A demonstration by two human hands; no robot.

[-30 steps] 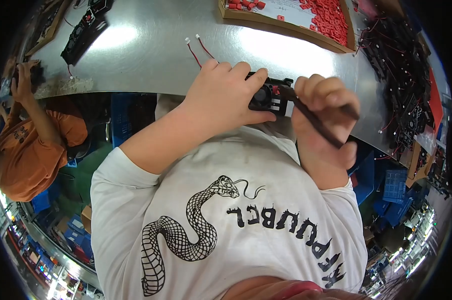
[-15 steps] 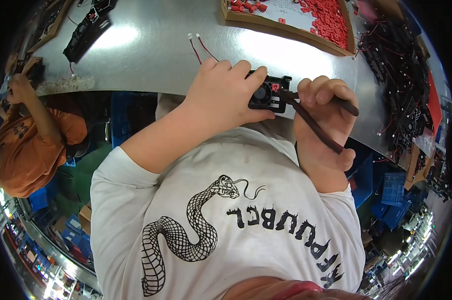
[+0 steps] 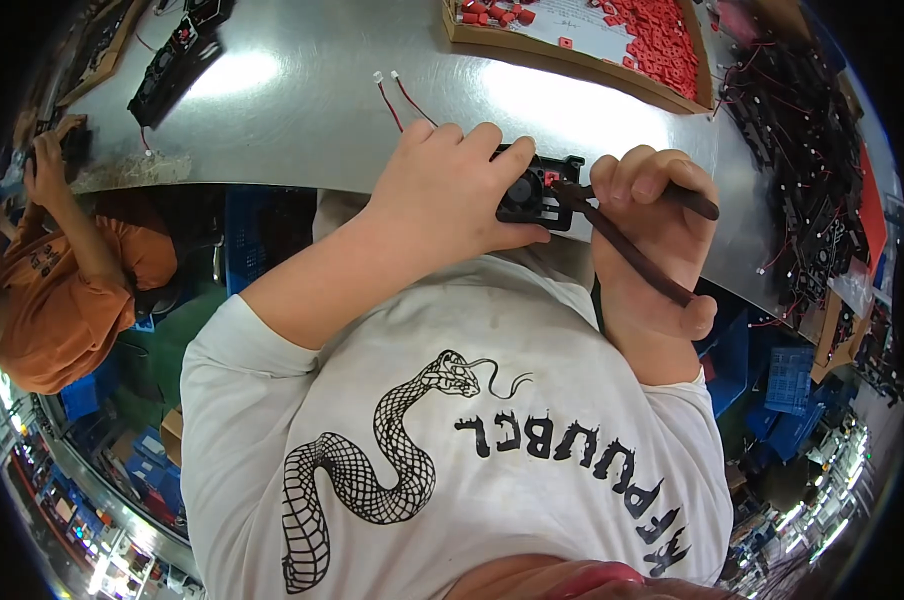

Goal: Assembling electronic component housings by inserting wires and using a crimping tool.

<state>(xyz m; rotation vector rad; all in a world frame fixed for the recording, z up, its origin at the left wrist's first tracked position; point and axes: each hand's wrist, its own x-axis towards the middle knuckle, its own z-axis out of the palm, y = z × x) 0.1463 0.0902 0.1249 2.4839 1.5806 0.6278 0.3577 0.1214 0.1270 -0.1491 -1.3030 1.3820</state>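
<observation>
My left hand (image 3: 452, 190) grips a black plastic fan housing (image 3: 557, 222) at the table's near edge, covering its left part. Beside my fingers a small round fan (image 3: 521, 192) shows in the housing, with a small red piece (image 3: 551, 178) to its right. Two thin wires with white connectors (image 3: 378, 77) stick out beyond my left hand. My right hand (image 3: 662, 220) is wrapped round dark-handled pliers (image 3: 627, 245), whose handles are spread apart. The pliers' jaws (image 3: 566, 193) reach the housing right by the red piece; whether they pinch it is too small to tell.
A cardboard tray (image 3: 572, 56) of red plastic pieces stands at the far side. To the right lies a heap of black wired parts (image 3: 802, 170). Another black fan assembly (image 3: 167, 70) rests at the far left. An orange-clad person (image 3: 67, 290) works at left.
The pliers' handles have spread slightly, and my right hand has shifted a little to the right. My left hand and the housing stay nearly still. The person at left has moved a hand.
</observation>
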